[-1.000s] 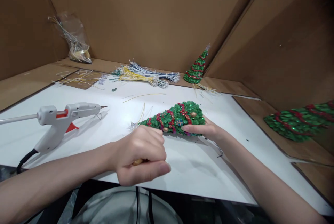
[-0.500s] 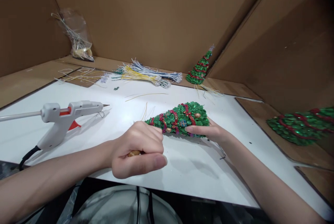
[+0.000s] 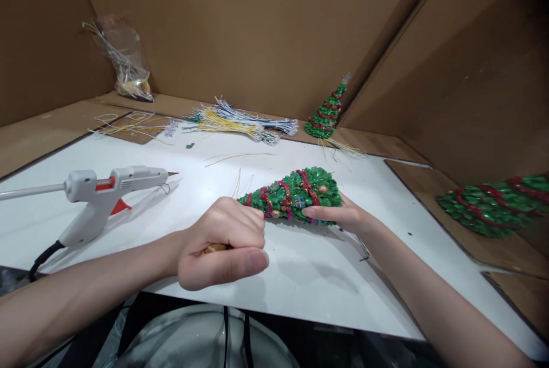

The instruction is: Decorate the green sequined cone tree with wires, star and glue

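Note:
A small green Christmas tree (image 3: 291, 196), wound with red glitter garland and dotted with gold balls and a tiny blue present, lies on its side over the white table. My right hand (image 3: 343, 215) grips it near the wide base, thumb along the near side. My left hand (image 3: 223, 245) is closed in a fist in front of the tree's narrow end, which it partly hides. A bit of something golden brown (image 3: 215, 248) shows inside that fist; its kind is hidden.
A white hot glue gun (image 3: 103, 196) stands at left. Behind are bundles of yellow and white wires (image 3: 240, 122), a plastic bag (image 3: 131, 68) and an upright decorated tree (image 3: 328, 114). Another tree (image 3: 493, 205) lies at right. Cardboard walls (image 3: 257, 31) enclose the table.
My left fist has shifted slightly left. My right hand keeps its hold on the tree, and the whole view has moved a touch.

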`<state>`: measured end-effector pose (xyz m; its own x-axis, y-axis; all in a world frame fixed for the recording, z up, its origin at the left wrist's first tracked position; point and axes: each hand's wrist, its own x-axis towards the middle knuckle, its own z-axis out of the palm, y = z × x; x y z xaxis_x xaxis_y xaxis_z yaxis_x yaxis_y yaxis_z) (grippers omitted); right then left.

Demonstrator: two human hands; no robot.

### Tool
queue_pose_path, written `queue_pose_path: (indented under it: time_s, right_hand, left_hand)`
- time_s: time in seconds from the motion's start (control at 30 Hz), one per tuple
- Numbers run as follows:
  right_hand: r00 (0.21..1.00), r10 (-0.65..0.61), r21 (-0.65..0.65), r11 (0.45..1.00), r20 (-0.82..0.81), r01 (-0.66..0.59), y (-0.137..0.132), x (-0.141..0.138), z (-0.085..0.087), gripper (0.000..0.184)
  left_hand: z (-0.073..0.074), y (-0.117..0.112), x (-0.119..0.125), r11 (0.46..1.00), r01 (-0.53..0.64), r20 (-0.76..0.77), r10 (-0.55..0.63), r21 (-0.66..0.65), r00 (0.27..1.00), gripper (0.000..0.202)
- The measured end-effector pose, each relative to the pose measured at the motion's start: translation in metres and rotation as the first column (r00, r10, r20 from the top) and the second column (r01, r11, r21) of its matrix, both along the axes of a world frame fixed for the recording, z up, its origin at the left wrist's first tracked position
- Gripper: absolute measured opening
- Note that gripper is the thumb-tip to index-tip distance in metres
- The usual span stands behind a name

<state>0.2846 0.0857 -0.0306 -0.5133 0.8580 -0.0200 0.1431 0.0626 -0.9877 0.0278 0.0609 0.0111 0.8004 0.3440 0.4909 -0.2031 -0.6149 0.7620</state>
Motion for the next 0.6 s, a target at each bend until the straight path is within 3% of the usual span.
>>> queue_pose_path:
  time_s: [0.43, 0.6]
  right_hand:
    - [1.000, 0.012, -0.005, 1.000, 0.000, -0.012, 0.0004, -0.0002, 0.0016, 0.039]
    - [0.999, -0.024, -0.010, 1.000, 0.026, 0.025, 0.0012, 0.0023, -0.0001, 0.043]
  left_hand:
    - [-0.0084, 0.0089, -0.0016, 0.992, -0.021, 0.062, 0.029, -0.124, 0.998, 0.047]
    - [-0.0081, 0.0064, -0.0002, 1.000, 0.023, 0.036, -0.023, -0.013, 0.999, 0.037]
